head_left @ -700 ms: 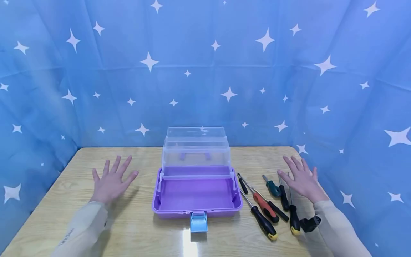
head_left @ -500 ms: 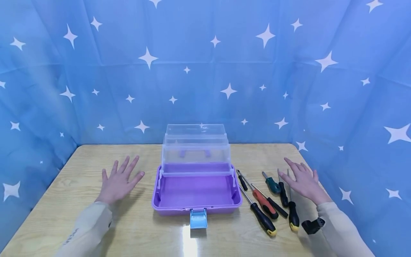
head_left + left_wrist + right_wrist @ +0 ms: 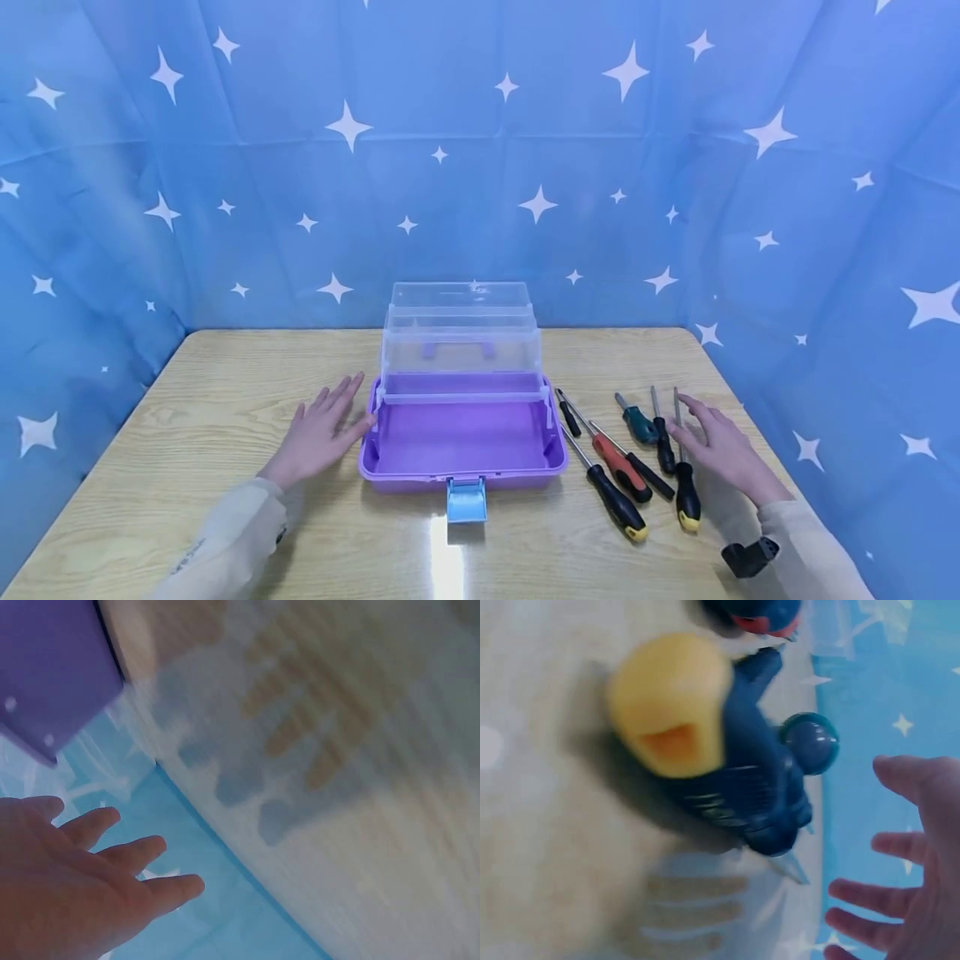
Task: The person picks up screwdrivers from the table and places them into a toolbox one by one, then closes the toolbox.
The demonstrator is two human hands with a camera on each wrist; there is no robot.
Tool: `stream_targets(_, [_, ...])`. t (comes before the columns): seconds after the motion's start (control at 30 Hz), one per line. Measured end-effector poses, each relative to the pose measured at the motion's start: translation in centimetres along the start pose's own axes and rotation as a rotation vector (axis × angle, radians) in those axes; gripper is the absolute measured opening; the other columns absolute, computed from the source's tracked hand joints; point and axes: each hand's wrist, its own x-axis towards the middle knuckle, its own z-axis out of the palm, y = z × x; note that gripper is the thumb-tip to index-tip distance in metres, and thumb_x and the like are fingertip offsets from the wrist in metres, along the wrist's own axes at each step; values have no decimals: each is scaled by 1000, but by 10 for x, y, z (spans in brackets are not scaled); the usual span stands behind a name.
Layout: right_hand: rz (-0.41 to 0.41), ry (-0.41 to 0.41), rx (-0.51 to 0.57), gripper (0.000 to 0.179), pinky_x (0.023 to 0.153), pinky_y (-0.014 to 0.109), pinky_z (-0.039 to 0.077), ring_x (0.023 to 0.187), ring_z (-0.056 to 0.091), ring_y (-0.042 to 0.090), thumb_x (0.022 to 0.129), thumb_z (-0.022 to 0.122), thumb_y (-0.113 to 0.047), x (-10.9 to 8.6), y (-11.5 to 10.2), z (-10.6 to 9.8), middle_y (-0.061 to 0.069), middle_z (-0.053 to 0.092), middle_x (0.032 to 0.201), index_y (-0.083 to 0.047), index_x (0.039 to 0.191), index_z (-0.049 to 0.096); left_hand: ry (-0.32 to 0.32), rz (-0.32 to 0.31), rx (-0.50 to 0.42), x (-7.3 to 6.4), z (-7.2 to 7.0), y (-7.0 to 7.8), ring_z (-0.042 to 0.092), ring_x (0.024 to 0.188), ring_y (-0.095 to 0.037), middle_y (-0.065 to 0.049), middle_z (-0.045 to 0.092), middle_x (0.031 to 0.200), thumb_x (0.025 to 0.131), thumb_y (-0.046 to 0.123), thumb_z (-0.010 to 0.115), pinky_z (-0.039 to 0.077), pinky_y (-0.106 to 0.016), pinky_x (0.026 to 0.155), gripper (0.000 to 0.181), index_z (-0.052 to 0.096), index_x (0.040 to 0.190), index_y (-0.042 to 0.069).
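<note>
A purple toolbox stands mid-table with its clear lid raised. My left hand, fingers spread, is at the box's left side; whether it touches cannot be told. The left wrist view shows the hand beside the box's purple wall. My right hand holds nothing, fingers extended just right of a screwdriver with a black handle and yellow end. That screwdriver's yellow end looms large in the right wrist view, the hand apart from it.
Several more screwdrivers lie right of the box: a green-handled one, a red-and-black one, a large black-and-yellow one and slim black ones. A blue latch hangs at the box front. Blue starry cloth surrounds the table.
My left hand has moved right, up to the toolbox's left side. The right hand has come lower in the head view, closer to the nearest screwdriver. The head view has tilted slightly.
</note>
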Motion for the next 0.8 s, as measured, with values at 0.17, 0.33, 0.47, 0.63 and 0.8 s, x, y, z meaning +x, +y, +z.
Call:
stream_targets(0.17, [3, -6, 21, 59, 72, 57, 48, 91, 57, 43, 98, 57, -30, -10, 3, 5, 29, 56, 104, 11, 137, 40, -32, 24, -53, -3, 10, 10, 20, 138, -49, -20, 19, 156, 97, 56, 44, 8, -68, 107, 83, 12, 155, 6])
stream_targets(0.33, [28, -7, 24, 55, 64, 44, 50, 78, 57, 26, 97, 59, -28, -23, 3, 11, 13, 56, 90, 13, 131, 45, -52, 36, -92, -6, 13, 15, 21, 137, -49, -22, 19, 155, 95, 54, 49, 11, -65, 109, 88, 8, 155, 5])
stream_targets(0.47, [50, -23, 61, 53, 62, 37, 50, 71, 57, 18, 96, 60, -25, -32, 0, 15, 6, 58, 84, 15, 128, 45, -47, 60, -126, -7, 15, 17, 25, 136, -47, -26, 22, 153, 93, 53, 55, 15, -65, 108, 93, 7, 154, 2])
stream_targets(0.63, [89, -37, 85, 52, 59, 33, 48, 69, 57, 15, 95, 62, -24, -41, -2, 20, 3, 58, 81, 15, 126, 46, -43, 121, -224, -6, 20, 20, 28, 135, -46, -26, 21, 154, 86, 52, 66, 23, -63, 106, 105, 1, 155, 6])
stream_targets(0.8, [101, -21, 75, 52, 57, 32, 45, 69, 55, 15, 92, 66, -22, -44, -7, 25, 4, 56, 81, 14, 124, 48, -73, 135, -337, -7, 22, 22, 22, 138, -46, -24, 12, 156, 79, 48, 75, 22, -63, 106, 118, -8, 155, 13])
